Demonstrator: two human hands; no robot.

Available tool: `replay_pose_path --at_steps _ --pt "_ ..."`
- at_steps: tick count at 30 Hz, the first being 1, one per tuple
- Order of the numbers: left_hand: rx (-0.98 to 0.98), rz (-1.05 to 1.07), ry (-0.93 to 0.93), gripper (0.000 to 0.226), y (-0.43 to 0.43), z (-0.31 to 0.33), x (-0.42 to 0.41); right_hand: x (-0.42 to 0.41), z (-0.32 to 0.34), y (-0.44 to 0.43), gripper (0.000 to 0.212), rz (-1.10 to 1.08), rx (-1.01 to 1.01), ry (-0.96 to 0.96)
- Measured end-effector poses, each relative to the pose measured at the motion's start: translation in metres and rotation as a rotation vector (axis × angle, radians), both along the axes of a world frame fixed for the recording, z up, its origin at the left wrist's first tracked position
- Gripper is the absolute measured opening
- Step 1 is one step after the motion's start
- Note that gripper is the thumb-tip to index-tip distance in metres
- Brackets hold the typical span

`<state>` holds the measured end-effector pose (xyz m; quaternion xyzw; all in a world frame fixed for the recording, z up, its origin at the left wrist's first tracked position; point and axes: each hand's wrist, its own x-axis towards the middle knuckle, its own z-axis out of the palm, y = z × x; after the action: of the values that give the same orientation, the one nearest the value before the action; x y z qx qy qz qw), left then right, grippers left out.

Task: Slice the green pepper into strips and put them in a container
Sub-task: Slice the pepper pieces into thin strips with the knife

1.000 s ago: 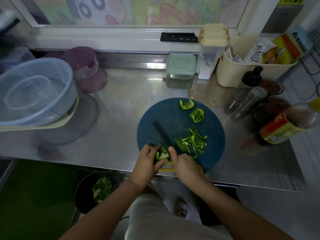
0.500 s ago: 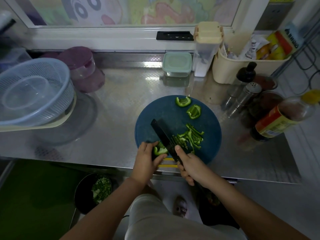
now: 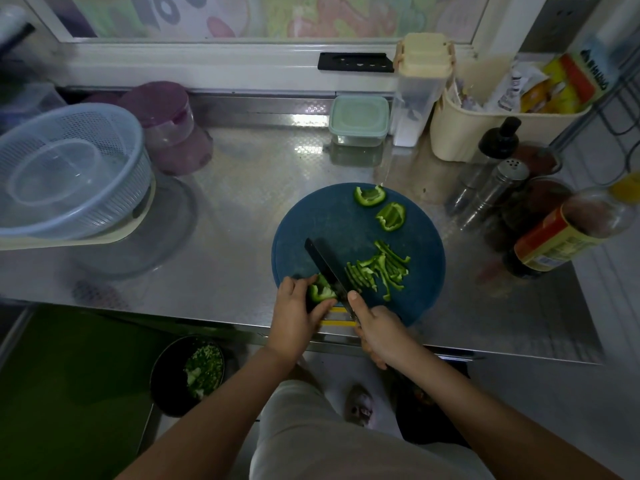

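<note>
Dim light here, and the black knife handle is buried inside the right hand (image 3: pixel 379 332), which grips it with the forefinger laid along the spine. The left hand (image 3: pixel 294 313) curls its fingers over a chunk of green pepper (image 3: pixel 320 292), half hidden by those fingers and the dark rectangular blade (image 3: pixel 325 268). Little has changed from half a second ago: same grip, same slant. The blade's long axis runs from the right hand away and leftward across the round blue cutting board (image 3: pixel 311 220). Cut green strips (image 3: pixel 379 270) lie just right of the blade, mostly along that same slant. Two uncut green pepper pieces (image 3: pixel 370 196) sit beyond them, well ahead of the right hand.
</note>
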<state>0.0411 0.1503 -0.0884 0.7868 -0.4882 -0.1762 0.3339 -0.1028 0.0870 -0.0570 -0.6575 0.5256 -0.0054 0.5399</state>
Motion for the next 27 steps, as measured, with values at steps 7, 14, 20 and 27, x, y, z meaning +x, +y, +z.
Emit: replay_pose_path --at_steps 7,14,20,27 --pt "0.010 -0.021 -0.018 0.056 0.000 0.001 0.003 0.000 -0.007 0.002 0.065 0.005 -0.004 -0.014" --pt "0.000 -0.030 -0.012 0.058 -0.001 -0.001 0.004 0.001 -0.007 -0.007 0.062 0.065 0.014 0.039" --pt "0.013 -0.041 -0.007 0.057 -0.002 0.000 0.004 0.027 -0.001 -0.007 0.066 0.128 -0.142 0.173" --pt "0.009 -0.115 -0.037 0.057 0.004 0.001 0.011 0.031 0.000 -0.012 0.073 0.109 -0.211 0.195"
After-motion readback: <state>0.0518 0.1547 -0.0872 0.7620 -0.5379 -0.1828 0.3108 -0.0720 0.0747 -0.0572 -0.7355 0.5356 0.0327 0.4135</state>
